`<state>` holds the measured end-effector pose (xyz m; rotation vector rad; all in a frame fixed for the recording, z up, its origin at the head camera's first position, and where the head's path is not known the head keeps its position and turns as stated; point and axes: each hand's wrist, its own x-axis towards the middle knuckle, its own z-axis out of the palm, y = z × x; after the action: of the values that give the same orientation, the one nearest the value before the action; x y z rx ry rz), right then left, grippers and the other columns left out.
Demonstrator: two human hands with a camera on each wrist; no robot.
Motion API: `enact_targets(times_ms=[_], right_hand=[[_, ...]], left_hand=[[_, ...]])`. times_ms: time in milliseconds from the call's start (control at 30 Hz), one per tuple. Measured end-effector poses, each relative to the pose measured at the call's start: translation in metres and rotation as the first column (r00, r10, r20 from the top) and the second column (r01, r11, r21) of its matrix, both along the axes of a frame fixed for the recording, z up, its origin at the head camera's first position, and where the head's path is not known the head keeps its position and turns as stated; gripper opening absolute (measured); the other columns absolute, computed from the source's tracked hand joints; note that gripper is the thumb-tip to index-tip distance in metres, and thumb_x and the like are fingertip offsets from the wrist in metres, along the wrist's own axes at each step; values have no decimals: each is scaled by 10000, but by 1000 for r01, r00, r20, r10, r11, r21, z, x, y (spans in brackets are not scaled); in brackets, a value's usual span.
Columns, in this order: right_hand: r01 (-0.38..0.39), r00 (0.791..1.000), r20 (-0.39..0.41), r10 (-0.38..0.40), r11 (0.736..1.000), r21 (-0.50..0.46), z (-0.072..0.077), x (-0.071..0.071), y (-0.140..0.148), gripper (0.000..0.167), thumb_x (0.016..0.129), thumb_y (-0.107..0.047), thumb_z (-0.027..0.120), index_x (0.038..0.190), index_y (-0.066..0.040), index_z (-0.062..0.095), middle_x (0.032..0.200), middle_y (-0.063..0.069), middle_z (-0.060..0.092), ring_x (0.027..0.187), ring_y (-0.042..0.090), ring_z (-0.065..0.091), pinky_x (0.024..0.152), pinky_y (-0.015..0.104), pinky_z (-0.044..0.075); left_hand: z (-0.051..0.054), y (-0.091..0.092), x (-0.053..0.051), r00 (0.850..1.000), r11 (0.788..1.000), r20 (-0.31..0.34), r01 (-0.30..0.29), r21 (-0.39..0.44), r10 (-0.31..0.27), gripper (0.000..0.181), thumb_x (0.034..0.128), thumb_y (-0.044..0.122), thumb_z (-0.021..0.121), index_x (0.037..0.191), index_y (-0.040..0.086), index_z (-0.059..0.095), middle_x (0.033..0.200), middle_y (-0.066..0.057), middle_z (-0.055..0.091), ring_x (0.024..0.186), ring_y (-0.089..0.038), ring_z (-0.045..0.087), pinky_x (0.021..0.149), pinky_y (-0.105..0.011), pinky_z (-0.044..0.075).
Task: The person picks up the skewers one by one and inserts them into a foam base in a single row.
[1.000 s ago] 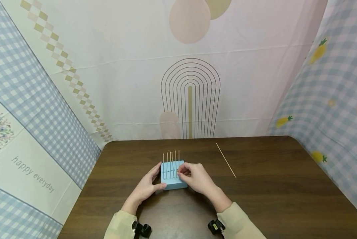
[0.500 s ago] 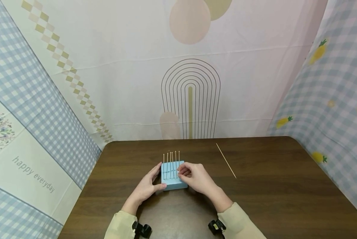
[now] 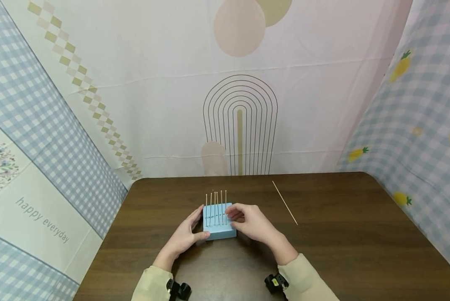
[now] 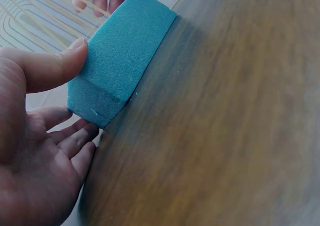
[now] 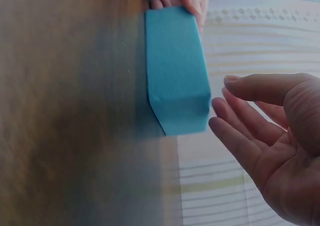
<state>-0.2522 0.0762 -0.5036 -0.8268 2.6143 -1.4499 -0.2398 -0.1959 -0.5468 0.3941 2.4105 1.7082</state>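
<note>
A light blue foam block (image 3: 221, 234) sits on the table, with several thin wooden sticks (image 3: 226, 197) standing upright in its top in a row. My left hand (image 3: 182, 236) holds the block's left end. In the left wrist view its thumb presses the upper edge and its fingers lie against the end and underside. By the block's right side hovers my right hand (image 3: 254, 225), near the rightmost stick. The right wrist view shows its thumb and fingers (image 5: 235, 138) parted, with nothing between them. The sticks' lower ends are hidden inside the foam.
One loose wooden stick (image 3: 285, 203) lies slanted on the dark brown wooden table (image 3: 353, 234), to the right of the block. A pale printed cloth (image 3: 164, 125) hangs behind the table, and checked cloths hang at both sides.
My right thumb and fingers have come away from the rightmost stick, and the hand has shifted slightly right. The left hand and the block have stayed in place.
</note>
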Motion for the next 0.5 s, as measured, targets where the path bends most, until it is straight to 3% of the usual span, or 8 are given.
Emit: enact_targets(times_ms=[500], right_hand=[[176, 984, 30, -177, 984, 33, 15, -14, 67, 274, 966, -51, 791, 1232, -101, 750, 1206, 128, 752, 1084, 218, 719, 959, 430, 591]], left_hand=[[-3, 1, -2, 1000, 999, 8, 2, -46, -1, 971, 928, 119, 845, 1707, 85, 267, 1760, -186, 201, 1594, -413, 244, 1268, -572, 236]])
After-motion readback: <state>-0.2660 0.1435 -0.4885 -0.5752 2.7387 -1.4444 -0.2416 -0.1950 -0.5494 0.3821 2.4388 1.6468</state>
